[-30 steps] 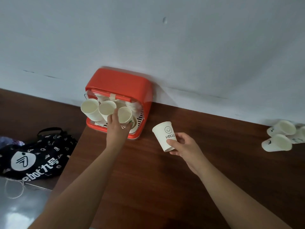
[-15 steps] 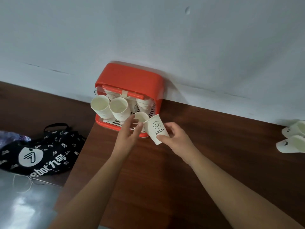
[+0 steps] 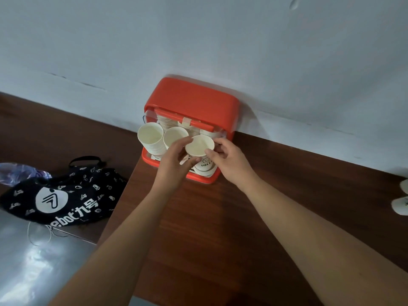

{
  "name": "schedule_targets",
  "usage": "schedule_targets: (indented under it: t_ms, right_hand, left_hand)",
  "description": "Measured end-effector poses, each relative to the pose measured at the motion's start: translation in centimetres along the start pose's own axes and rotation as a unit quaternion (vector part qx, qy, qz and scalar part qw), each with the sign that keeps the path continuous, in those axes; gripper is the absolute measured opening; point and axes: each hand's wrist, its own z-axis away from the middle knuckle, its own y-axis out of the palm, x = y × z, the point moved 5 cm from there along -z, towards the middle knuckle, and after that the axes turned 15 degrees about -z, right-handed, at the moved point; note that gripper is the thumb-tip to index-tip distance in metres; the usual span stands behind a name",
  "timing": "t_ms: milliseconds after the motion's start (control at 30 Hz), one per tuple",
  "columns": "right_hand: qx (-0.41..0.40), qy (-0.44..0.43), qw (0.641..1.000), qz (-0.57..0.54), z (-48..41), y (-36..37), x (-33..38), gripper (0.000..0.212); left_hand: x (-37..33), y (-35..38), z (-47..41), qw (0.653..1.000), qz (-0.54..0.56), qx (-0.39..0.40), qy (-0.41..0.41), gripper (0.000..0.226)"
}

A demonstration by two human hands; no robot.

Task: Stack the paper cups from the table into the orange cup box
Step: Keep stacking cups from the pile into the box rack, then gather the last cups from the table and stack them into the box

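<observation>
A white wall (image 3: 220, 40) ran behind a dark wooden table (image 3: 220, 228), and the orange cup box (image 3: 194, 100) stood on the table, its back against that wall. In the box's open front, two stacks of white cups leaned mouth-out: a left stack (image 3: 151, 138) and a middle stack (image 3: 174, 134), close beside each other. To the right of them, at the box's front right corner, was a paper cup (image 3: 199, 145) printed with a smiley and "HELLO", its mouth tilted toward the camera. It sat above the rim of another cup, though how far it was nested could not be told. The left hand (image 3: 174, 166) gripped this cup, fingers curled over its near-left rim and thumb under its side. The right hand (image 3: 231, 164) held it too, thumb on the right rim and fingers curled behind. At the table's far right edge lay two more cups (image 3: 400, 206) on their sides. Left of the table, a black printed bag (image 3: 61, 195) rested beside a crumpled plastic bag (image 3: 17, 175).
</observation>
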Motion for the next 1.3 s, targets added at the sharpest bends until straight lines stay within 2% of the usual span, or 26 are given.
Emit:
schedule_targets:
  t_ms: [167,300,467,567,700,900,1067,1300]
  right_hand:
    - [0.004,-0.004,0.999,0.037,-0.1,0.2,-1.6,0.047]
    - [-0.007,-0.035,0.991,0.129,0.2,0.4,-2.3,0.044]
    - [0.016,0.018,0.984,0.175,0.1,0.2,-4.2,0.045]
    - [-0.001,0.048,0.982,0.182,0.6,-1.4,-4.2,0.049]
    - [-0.026,0.081,0.975,0.207,3.4,-5.8,-4.7,0.055]
    - [-0.077,0.110,0.950,0.281,9.3,-16.9,-6.3,0.061]
    - [-0.125,0.135,0.935,0.302,14.9,-26.8,-7.9,0.063]
    - [-0.186,0.082,0.943,0.262,23.4,-41.8,-9.0,0.059]
  left_hand:
    - [1.3,1.1,-0.2,0.997,-0.065,0.027,0.043,0.064]
    - [2.2,2.2,0.3,0.987,-0.151,0.031,0.037,0.071]
    - [2.0,3.5,0.7,0.982,-0.181,0.040,0.041,0.068]
    - [1.8,3.3,1.3,0.979,-0.199,0.035,0.004,0.069]
    - [1.8,2.6,4.0,0.976,-0.190,0.015,-0.102,0.062]
    - [-1.0,5.5,6.6,0.954,-0.244,0.076,-0.156,0.037]
    - [-8.6,12.7,6.0,0.948,-0.293,0.108,-0.071,0.033]
    - [-23.0,28.6,6.7,0.930,-0.317,0.177,0.062,0.036]
